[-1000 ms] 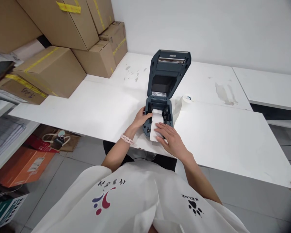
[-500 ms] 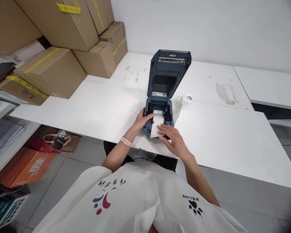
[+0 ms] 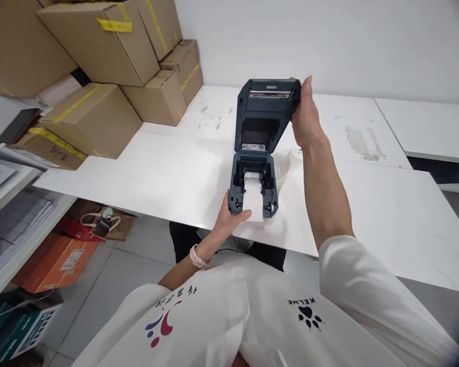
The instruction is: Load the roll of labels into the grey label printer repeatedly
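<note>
A dark blue-grey label printer stands on the white table with its lid raised. White label paper runs from inside the printer's base out over its front edge. My left hand grips the base's front left corner, its thumb pressing on the paper's edge. High on the lid's right side, my right hand has hold of the edge; most of its fingers are hidden behind the lid. To the right of the printer lies a loose white paper strip with a small roll, partly covered by my right forearm.
Cardboard boxes with yellow tape are stacked at the table's left end. Behind the white table rises a white wall. Below at left are a shelf, an orange box and a bag.
My right hand has left the paper at the printer's front and moved up to the lid's right edge. My left hand has slid down to the base's front corner, thumb on the paper.
</note>
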Tool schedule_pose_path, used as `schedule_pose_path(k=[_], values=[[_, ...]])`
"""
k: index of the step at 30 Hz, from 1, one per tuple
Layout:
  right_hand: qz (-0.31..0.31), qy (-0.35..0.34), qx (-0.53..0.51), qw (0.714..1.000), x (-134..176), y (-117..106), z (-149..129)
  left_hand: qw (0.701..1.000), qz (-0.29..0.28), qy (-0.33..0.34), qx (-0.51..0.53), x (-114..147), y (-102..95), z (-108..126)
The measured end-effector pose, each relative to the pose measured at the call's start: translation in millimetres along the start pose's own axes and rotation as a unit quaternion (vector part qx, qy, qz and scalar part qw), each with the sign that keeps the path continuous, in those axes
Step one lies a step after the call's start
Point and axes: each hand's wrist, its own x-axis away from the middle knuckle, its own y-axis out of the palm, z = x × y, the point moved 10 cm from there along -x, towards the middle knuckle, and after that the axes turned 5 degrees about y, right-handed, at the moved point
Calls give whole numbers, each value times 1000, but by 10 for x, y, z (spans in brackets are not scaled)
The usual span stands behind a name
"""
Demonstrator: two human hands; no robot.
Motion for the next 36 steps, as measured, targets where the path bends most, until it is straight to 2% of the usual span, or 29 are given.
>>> schedule_pose_path(k=[1, 3, 6, 9, 12, 15, 17, 19, 22, 25, 28, 30, 32, 33, 34, 36], values=[[25, 13, -12, 1000, 73, -25, 5, 1000, 3, -5, 2, -11, -44, -6], [84, 41, -46, 995, 420, -41, 5, 999, 30, -14, 6, -36, -185, 0], [95, 87, -90, 988, 1147, 178, 4, 998, 67, 8, 8, -90, -368, 133], [66, 107, -125, 984, 1728, 489, -25, 998, 52, 38, 1, -166, -354, 310], [74, 154, -169, 971, 2014, 695, 69, 999, 31, 39, -8, -231, -229, 387], [91, 239, -249, 934, 2137, 852, 304, 999, 5, 37, -4, -257, -70, 394], [66, 295, -293, 907, 2195, 995, 446, 999, -13, 32, 4, -249, 9, 363], [27, 322, -315, 892, 2238, 1115, 515, 1000, -15, 18, 15, -235, 33, 299], [7, 313, -314, 896, 2253, 1163, 535, 999, -7, 23, 22, -243, 19, 256], [27, 308, -322, 895, 2247, 1155, 569, 998, -4, 59, 5, -281, 9, 298], [48, 319, -346, 881, 2245, 1162, 624, 997, -4, 80, -20, -252, 3, 296], [50, 321, -355, 877, 2240, 1170, 639, 993, 48, 88, -55, -140, -115, 254], [49, 315, -358, 878, 2231, 1167, 628, 979, 149, 91, -101, 67, -324, 194], [50, 310, -357, 880, 2226, 1160, 615, 973, 183, 84, -117, 174, -389, 152], [52, 304, -355, 883, 2222, 1151, 600, 975, 174, 67, -118, 240, -372, 87], [56, 293, -344, 890, 2214, 1138, 568, 992, 86, 20, -91, 285, -179, -50]])
